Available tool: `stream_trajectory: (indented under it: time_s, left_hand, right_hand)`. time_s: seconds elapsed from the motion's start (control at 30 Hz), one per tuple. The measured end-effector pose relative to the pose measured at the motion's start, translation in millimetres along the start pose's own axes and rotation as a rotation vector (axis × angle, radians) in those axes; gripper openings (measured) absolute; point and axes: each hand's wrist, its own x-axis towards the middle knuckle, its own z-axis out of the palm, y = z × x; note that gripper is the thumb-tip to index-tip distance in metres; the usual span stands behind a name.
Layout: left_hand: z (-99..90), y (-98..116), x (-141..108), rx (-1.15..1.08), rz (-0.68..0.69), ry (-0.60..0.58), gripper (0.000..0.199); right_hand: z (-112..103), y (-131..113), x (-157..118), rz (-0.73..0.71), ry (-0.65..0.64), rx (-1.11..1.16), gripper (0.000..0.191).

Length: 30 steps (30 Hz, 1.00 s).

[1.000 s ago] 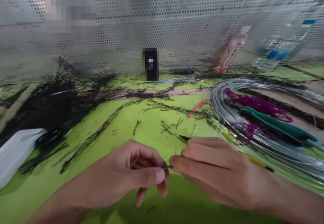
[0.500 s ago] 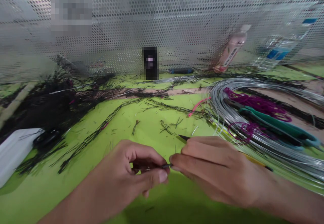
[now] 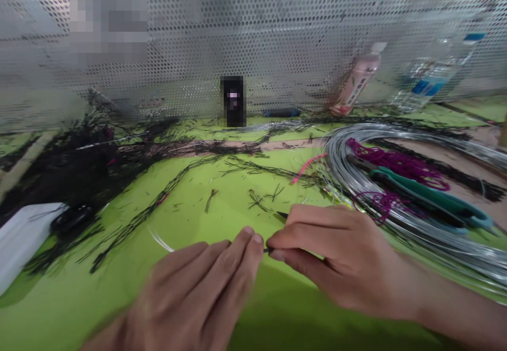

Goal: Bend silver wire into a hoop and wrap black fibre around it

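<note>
My left hand (image 3: 198,282) is closed, knuckles up, its back hiding most of what it holds. Pale wire strands (image 3: 161,241) stick out behind it, slightly blurred. A short thin dark strand (image 3: 266,250) spans the small gap between the fingertips of both hands. At the other end of that strand, my right hand (image 3: 336,258) pinches with thumb and forefinger. Just past the right knuckles, the dark pointed tip of a tool (image 3: 282,214) shows; the rest of it is hidden, so I cannot tell whether the hand grips it.
A coil of silver wire (image 3: 336,155) lies right, with green-handled scissors (image 3: 428,195) and purple cord (image 3: 400,166) on it. Black strand bundles (image 3: 138,219) and a white tray (image 3: 29,240) are left. Two bottles, one pink (image 3: 356,79) and one clear (image 3: 431,79), stand before the perforated metal panel (image 3: 277,34).
My left hand has rolled over from thumb side showing to back showing, and pale wire now appears behind it. The right hand has shifted slightly left and up, still pinching.
</note>
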Motion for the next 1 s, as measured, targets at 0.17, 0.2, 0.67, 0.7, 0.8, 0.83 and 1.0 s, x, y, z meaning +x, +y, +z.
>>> stream_trajectory:
  time_s: [0.17, 0.2, 0.67, 0.7, 0.8, 0.83, 1.0]
  left_hand:
    - [6.4, 4.0, 9.1, -0.045, -0.128, 0.030, 0.027]
    - [7.6, 3.1, 12.6, -0.101, -0.196, -0.015, 0.022]
    - [7.1, -0.1, 17.1, -0.333, -0.444, -0.161, 0.018]
    - [7.3, 0.0, 15.8, -0.316, -0.430, -0.145, 0.018]
    - [7.7, -0.7, 12.5, -0.309, -0.394, -0.129, 0.018]
    - [7.8, -1.1, 11.8, -0.317, -0.385, -0.131, 0.019]
    - [9.1, -0.1, 12.5, -0.311, -0.325, -0.095, 0.028]
  right_hand:
    - [2.0, 2.3, 0.8, 0.032, 0.005, 0.019, 0.011]
    - [3.4, 4.5, 0.6, 0.034, 0.001, 0.010, 0.012]
    - [1.0, 13.3, 2.2, 0.007, -0.037, -0.112, 0.008]
    - [1.8, 12.7, 1.9, 0.007, -0.025, -0.106, 0.009]
    - [2.8, 9.6, 1.5, 0.027, -0.033, -0.099, 0.009]
    - [2.2, 8.3, 2.0, 0.049, -0.047, -0.090, 0.009]
    - [-5.8, 3.2, 8.2, 0.304, -0.190, 0.112, 0.013]
